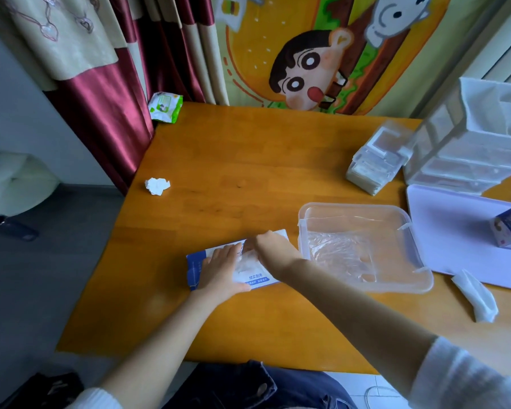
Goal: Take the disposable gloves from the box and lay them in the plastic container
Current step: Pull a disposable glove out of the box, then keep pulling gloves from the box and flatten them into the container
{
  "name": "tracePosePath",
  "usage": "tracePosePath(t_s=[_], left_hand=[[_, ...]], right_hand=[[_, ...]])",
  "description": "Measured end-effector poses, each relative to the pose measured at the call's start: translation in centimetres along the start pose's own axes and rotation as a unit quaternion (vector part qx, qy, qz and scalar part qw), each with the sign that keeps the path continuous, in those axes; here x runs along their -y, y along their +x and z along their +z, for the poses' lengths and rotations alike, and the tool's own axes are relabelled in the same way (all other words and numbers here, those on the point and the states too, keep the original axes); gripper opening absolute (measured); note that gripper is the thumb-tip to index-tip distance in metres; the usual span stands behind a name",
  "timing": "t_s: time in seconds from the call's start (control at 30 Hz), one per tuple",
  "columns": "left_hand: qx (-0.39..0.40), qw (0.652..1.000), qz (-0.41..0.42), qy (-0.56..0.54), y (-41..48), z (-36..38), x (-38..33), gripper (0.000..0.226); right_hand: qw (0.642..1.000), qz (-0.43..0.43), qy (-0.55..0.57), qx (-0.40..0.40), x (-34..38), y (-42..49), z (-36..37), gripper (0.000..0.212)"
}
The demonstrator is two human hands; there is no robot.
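1. Disposable gloves (246,262), thin clear crinkly plastic film, bunch at the torn opening of the blue-and-white cardboard box (198,268), directly under the right fingertips. More laid gloves (337,255) sit in the clear rectangular plastic container (366,206), just right of those fingers.
2. Left hand (219,271): fingers straight and flat, pressing the box top onto the orange wooden table (219,172). It grasps nothing.
3. Right hand (273,250): fingers bend down into the opening, tips hidden behind the back of the hand. Cannot tell whether they pinch the film or only touch it.
4. Risk: several sheets come out as one clump. Likely cause is thin film clinging together, or too deep a pinch.
5. Risk: the box lifts or skids toward the right fingers on the pull. It would happen if the left fingers ease off, since the card looks light.
6. Risk: the film snags or tears on the ragged opening edge beside the right fingertips, if it is pulled sideways rather than up.
7. Risk: a glove drapes over the container's near rim, close to the right fingers, or drifts onto the table. Light film released too early would cause that.
8. Risk: the new glove lands crumpled on the laid gloves instead of flat, if it is dropped rather than spread.
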State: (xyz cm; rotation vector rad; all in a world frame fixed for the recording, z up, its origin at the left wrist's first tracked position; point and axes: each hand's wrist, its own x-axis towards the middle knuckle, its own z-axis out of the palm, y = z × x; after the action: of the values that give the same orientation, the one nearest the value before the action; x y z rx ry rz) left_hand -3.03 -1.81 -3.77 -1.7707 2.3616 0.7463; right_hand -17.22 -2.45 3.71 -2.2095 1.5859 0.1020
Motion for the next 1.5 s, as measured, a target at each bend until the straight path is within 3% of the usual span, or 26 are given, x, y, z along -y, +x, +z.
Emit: tracePosePath(t_s=[0.1,0.27,0.37,0.43,0.5,0.6,0.67,0.77,0.83,0.9,0.93,1.0,1.1,1.17,1.23,1.3,1.37,1.4,1.5], left_hand=[[0.0,1.0,-0.002,-0.003,0.1,0.0,0.0,0.089],[0.004,1.0,-0.006,0.007,0.4,0.2,0.1,0.097],[0.016,1.0,0.0,0.025,0.5,-0.1,-0.1,0.096],[0.056,0.998,0.007,0.024,0.8,-0.7,-0.1,0.093],[0.089,0.995,0.013,-0.038,1.3,-1.8,-0.3,0.087],[-0.017,0.974,0.025,-0.227,1.7,-4.7,-2.1,0.065],[-0.084,0.951,0.063,-0.29,1.3,-7.2,-4.8,0.061],[-0.032,0.955,0.169,-0.243,0.3,-9.6,-9.8,0.077],[-0.035,0.959,0.197,-0.202,0.4,-9.6,-12.1,0.059],[-0.065,0.949,0.188,-0.243,0.8,-9.2,-12.9,0.013],[-0.069,0.942,0.178,-0.276,1.2,-8.9,-12.7,0.007],[-0.059,0.932,0.142,-0.329,1.5,-8.5,-12.6,0.009],[-0.061,0.909,0.077,-0.404,1.3,-8.3,-12.5,0.01],[-0.059,0.892,0.045,-0.447,0.9,-8.0,-13.2,0.014],[-0.047,0.881,0.015,-0.471,1.0,-7.4,-13.8,0.015],[-0.031,0.869,-0.004,-0.494,0.9,-6.9,-14.7,0.015],[-0.004,0.856,-0.023,-0.516,0.8,-6.3,-15.1,0.018],[0.007,0.85,-0.032,-0.526,0.6,-6.2,-15.3,0.018],[0.03,0.848,-0.056,-0.527,0.4,-5.9,-14.6,0.015]], right_hand=[[0.999,-0.015,0.008,-0.035,-0.4,0.1,-0.9,0.047],[0.98,0.061,0.14,-0.124,-3.6,-0.9,-5.3,0.047],[0.965,0.097,0.172,-0.175,-5.6,-1.7,-7.7,0.023],[0.964,0.112,0.173,-0.171,-6.7,-2.6,-8.4,0.007],[0.965,0.131,0.168,-0.155,-7.6,-3.7,-8.6,0.008],[0.966,0.151,0.14,-0.155,-8.9,-5.6,-8.9,0.01],[0.973,0.143,0.111,-0.144,-9.1,-6.4,-8.8,0.012],[0.982,0.124,0.085,-0.112,-8.1,-7.2,-8.8,0.017],[0.985,0.103,0.086,-0.108,-7.6,-7.7,-9.1,0.019],[0.986,0.099,0.088,-0.105,-8.1,-8.2,-9.8,0.013],[0.983,0.108,0.099,-0.111,-8.8,-8.5,-10.0,0.015],[0.959,0.146,0.166,-0.177,-11.2,-9.0,-10.0,0.024],[0.845,0.223,0.374,-0.31,-14.2,-9.6,-9.1,0.051],[0.791,0.23,0.5,-0.266,-14.9,-10.2,-7.8,0.078],[0.793,0.201,0.55,-0.167,-14.5,-10.6,-6.1,0.099],[0.797,0.159,0.573,-0.11,-13.8,-10.7,-4.7,0.085],[0.791,0.126,0.585,-0.124,-13.2,-10.4,-4.3,0.039],[0.788,0.128,0.584,-0.147,-13.4,-10.4,-4.5,0.03],[0.777,0.126,0.586,-0.195,-14.2,-10.6,-5.5,0.039]])
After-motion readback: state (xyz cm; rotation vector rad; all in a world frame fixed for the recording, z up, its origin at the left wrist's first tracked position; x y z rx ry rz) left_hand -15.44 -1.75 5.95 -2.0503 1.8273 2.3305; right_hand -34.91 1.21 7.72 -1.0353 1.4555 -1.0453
